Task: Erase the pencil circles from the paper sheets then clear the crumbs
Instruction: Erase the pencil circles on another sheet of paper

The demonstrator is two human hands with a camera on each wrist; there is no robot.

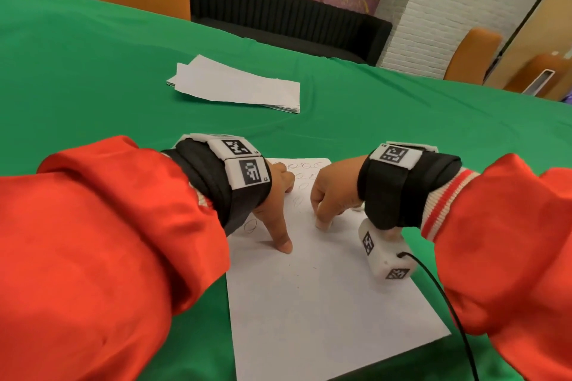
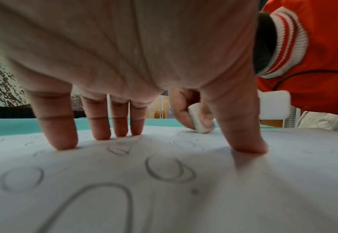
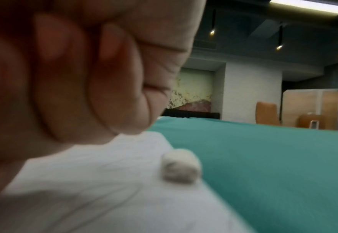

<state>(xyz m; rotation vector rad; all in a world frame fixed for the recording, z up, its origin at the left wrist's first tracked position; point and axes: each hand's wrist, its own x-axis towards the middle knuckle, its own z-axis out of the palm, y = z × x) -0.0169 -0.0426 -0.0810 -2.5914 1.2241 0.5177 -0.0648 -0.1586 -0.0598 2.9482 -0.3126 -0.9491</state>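
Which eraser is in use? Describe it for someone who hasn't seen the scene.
On the green table, find the near sheet with pencil circles. The right hand pinches the eraser against it. A second, loose eraser lies untouched at the sheet's right edge.

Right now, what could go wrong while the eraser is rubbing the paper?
1. The left hand pins only one side of the paper, so hard rubbing might wrinkle it.
2. The right hand pinches a small eraser that could slip out.
3. Many pencil circles remain.
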